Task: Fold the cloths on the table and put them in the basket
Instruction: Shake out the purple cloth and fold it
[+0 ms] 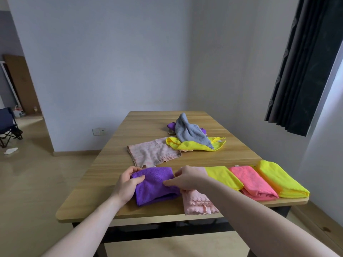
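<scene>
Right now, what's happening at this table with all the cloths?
A person is folding a purple fleecy cloth on the wooden table, left hand gripping one edge, right hand pinching the other. Four folded cloths lie beside it; a heap at the far end waits unfolded. No basket is in view.

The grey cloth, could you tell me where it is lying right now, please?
In the head view, the grey cloth lies crumpled at the table's far end, draped over a purple cloth and an unfolded yellow cloth.
</scene>
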Motion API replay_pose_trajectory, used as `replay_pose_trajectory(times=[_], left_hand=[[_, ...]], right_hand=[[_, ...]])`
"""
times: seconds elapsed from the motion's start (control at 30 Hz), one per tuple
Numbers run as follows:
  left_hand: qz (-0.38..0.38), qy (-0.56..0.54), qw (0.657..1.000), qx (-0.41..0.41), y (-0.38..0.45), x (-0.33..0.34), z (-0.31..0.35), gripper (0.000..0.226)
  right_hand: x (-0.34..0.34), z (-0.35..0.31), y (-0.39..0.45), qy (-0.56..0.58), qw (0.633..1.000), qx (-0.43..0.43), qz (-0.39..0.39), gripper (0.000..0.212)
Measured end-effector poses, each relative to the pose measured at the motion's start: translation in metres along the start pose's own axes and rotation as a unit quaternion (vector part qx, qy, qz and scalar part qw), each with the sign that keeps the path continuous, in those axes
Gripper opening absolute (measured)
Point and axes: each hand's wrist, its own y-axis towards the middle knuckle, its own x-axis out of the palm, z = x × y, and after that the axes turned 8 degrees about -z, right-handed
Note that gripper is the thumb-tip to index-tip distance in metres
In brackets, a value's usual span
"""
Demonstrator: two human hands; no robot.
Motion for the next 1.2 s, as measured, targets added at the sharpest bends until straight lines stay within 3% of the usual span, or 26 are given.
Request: replay_pose_trajectory(times=[0.2, 0.37, 0.57, 0.77, 1.2], left_hand=[[-0.027, 0.014, 0.999, 0.013, -0.004, 0.001, 0.001, 0.049], [-0.057, 0.087, 0.994, 0.023, -0.006, 0.004, 0.003, 0.056], [-0.059, 0.137, 0.989, 0.019, -0.006, 0.004, -0.002, 0.051], [-0.060, 0.127, 0.990, 0.028, -0.006, 0.011, 0.001, 0.037], [-0.052, 0.130, 0.989, 0.038, -0.009, 0.010, 0.000, 0.021]], right_hand=[[0.006, 0.004, 0.011, 0.076, 0.997, 0.001, -0.007, 0.035], [0.006, 0.011, 0.009, 0.146, 0.989, -0.019, 0.003, 0.023], [0.010, 0.018, 0.008, 0.174, 0.984, -0.033, 0.013, 0.042], [0.015, 0.028, 0.018, 0.279, 0.960, -0.035, 0.000, 0.018], [0.024, 0.037, 0.016, 0.291, 0.954, -0.075, 0.010, 0.019]])
